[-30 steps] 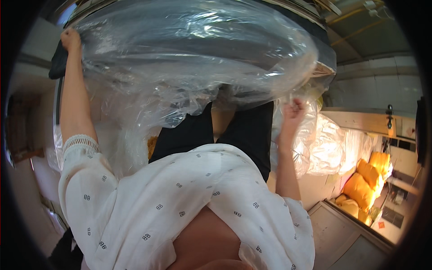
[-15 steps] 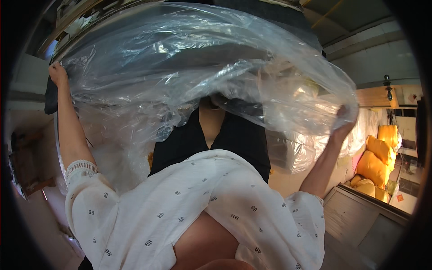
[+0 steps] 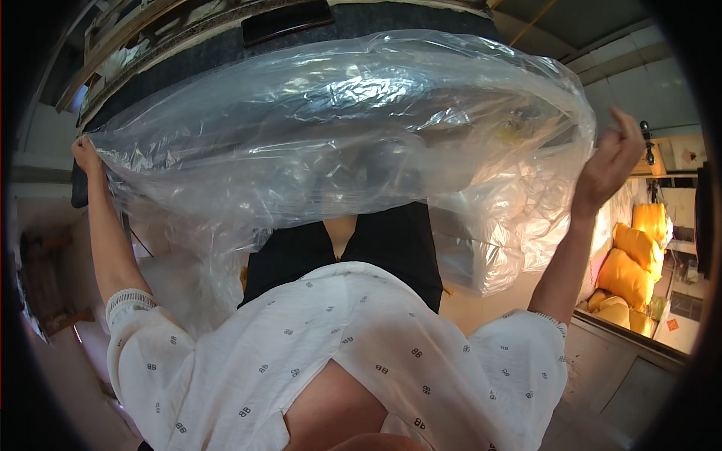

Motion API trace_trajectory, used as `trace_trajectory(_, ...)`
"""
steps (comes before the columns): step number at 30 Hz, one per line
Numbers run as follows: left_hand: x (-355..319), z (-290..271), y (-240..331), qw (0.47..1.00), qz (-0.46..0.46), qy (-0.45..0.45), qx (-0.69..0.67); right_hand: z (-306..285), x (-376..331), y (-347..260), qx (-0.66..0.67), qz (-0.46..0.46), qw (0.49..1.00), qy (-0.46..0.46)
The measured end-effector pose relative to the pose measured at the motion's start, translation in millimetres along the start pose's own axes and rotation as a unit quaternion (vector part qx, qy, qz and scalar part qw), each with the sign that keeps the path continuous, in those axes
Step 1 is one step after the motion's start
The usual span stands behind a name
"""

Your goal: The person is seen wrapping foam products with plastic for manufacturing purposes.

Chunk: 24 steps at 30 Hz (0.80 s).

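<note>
The person holds a large clear plastic bag [image 3: 338,143] stretched wide between both raised arms, billowing out in front of and above them. The left hand [image 3: 86,156] is closed around the bag's left corner, gripping the film in a pinch at the far left. The right hand [image 3: 613,161] is up at the bag's right edge, fingers loosely curled and partly spread; the film runs right up to it, but I cannot tell whether it actually has hold of the plastic. The bag sags in crumpled folds between the hands, its lower edge hanging over a dark garment [image 3: 353,248] just beyond the person's white patterned blouse [image 3: 338,361]. Off to the right, well apart from the hands, yellow sacks [image 3: 639,263] lie stacked near a grey worktop [image 3: 624,368].
</note>
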<state>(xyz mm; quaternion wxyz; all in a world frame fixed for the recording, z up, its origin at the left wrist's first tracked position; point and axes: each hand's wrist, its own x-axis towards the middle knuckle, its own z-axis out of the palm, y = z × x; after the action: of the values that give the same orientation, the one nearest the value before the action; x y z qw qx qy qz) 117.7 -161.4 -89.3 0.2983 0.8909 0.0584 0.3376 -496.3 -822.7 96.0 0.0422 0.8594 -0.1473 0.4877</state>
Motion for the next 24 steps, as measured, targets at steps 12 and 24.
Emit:
trace_trajectory(12,0,-4,-4,0.999,0.036,-0.029,0.018,56,-38,19,0.031,0.089,0.993,-0.066)
trace_trajectory(24,5,-6,-8,1.000,0.025,-0.016,-0.005,69,-134,30,-0.004,0.224,0.920,-0.322)
